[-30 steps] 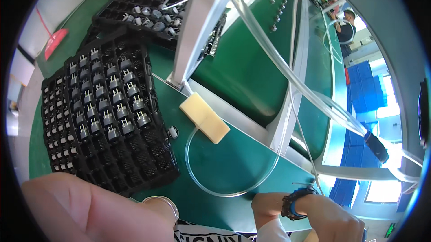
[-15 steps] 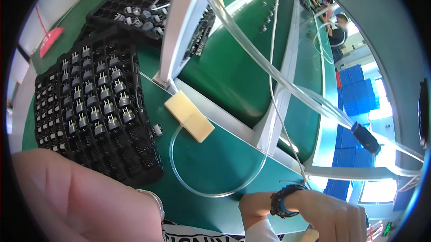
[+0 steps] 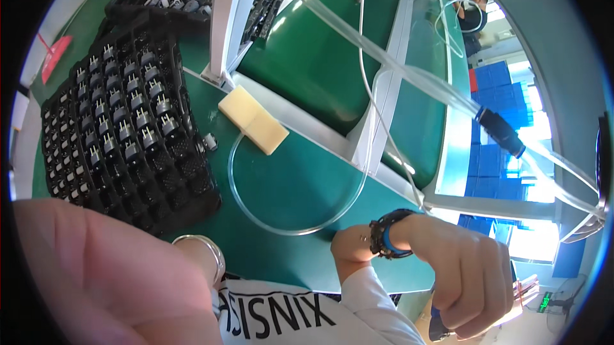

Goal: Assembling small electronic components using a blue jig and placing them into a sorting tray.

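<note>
My left hand fills the lower left, very near the camera, its palm side showing and a silver bangle at the wrist. Its fingers are out of the picture. Lower right, my right hand is raised with fingers curled in; what they hold, if anything, is hidden. A dark beaded and blue band circles that wrist. Beyond my left hand lies a black tray with rows of dark plug-like parts with metal prongs. One loose small white-and-grey part sits beside its right edge.
A cream block with a looping clear tube lies on the green table. Another tray of parts stands behind a white post. Past it runs a green conveyor belt. Clear tubes cross overhead; blue bins and a person are far right.
The whole view has shifted, so the trays and block sit higher and further left. More of my white shirt shows. At the far tray, another person's arm has left the picture.
</note>
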A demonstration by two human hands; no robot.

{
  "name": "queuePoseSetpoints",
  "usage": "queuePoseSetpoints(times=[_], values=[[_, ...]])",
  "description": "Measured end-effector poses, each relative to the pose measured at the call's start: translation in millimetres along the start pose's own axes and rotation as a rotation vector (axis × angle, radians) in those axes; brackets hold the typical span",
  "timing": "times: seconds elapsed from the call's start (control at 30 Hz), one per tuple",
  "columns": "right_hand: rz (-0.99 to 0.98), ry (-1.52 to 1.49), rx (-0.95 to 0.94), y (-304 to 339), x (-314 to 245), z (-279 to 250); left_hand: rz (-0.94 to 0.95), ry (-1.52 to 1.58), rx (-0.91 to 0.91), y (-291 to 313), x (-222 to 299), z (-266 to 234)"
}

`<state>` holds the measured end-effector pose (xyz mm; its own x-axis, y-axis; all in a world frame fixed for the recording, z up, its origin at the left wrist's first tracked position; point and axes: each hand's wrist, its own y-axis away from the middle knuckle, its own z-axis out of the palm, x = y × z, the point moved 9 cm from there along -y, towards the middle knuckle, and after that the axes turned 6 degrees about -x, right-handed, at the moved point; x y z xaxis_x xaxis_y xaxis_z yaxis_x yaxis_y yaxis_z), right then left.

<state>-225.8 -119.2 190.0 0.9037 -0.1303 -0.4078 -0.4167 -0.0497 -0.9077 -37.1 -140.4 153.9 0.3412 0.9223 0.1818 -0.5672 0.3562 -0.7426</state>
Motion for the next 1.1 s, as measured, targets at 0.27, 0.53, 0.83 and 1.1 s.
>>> queuePoseSetpoints(times=[0.27, 0.53, 0.83, 1.1], values=[[0.02, -0.043, 0.059, -3.5, 10.0, -8.4, -0.073, 0.037, -0.121, -0.6, 20.4, -9.4], [0.224, 0.132, 0.171, 6.3, 14.7, -19.4, -0.104, -0.047, -0.322, -30.0, 50.3, 18.9], [0.918, 0.694, 0.748, 157.2, 122.1, -98.3, -0.626, -0.321, -0.149, 40.4, 13.5, -31.5], [0.995, 1.336, 0.517, 164.7, 130.4, -94.8, -1.321, -0.182, -0.067, 177.3, 24.3, -81.6]])
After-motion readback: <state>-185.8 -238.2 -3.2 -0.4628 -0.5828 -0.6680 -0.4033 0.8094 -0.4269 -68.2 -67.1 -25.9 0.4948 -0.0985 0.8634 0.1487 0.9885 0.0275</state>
